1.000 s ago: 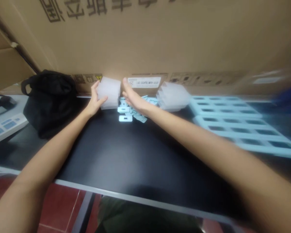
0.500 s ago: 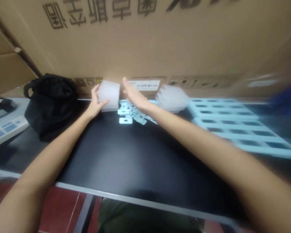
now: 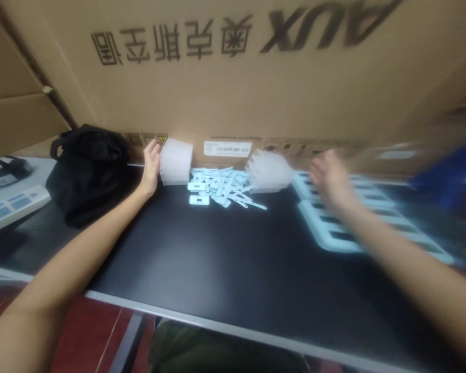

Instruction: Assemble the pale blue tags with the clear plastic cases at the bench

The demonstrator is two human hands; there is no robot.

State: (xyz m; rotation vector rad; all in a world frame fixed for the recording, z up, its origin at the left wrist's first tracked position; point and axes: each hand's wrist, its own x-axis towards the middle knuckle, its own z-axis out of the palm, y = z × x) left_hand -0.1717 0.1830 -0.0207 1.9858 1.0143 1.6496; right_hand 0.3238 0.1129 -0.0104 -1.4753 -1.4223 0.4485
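My left hand [image 3: 151, 168] is at the left side of a stack of translucent white plastic pieces [image 3: 177, 161], fingers extended and holding nothing; I cannot tell whether it touches the stack. Over the light-blue slotted trays [image 3: 326, 235] hovers my right hand [image 3: 331, 178], slightly blurred, its fingers loosely apart with nothing visible in them. Between the hands lies a loose heap of small light-blue flat parts [image 3: 219, 184], some with a slot and some thin strips. A second translucent white stack [image 3: 270, 171], leaning and fanned, stands right of the heap.
A large cardboard box [image 3: 217, 93] with upside-down print walls off the back of the black table [image 3: 202, 259]. A black bag [image 3: 91, 171] sits at left beside a white panel [image 3: 17, 207] with blue labels. Something blue [image 3: 450, 176] is at the far right.
My right hand has swung right, from above the small parts to over the blue trays. My left thumb has come off the front of the left white stack. The view has shifted slightly.
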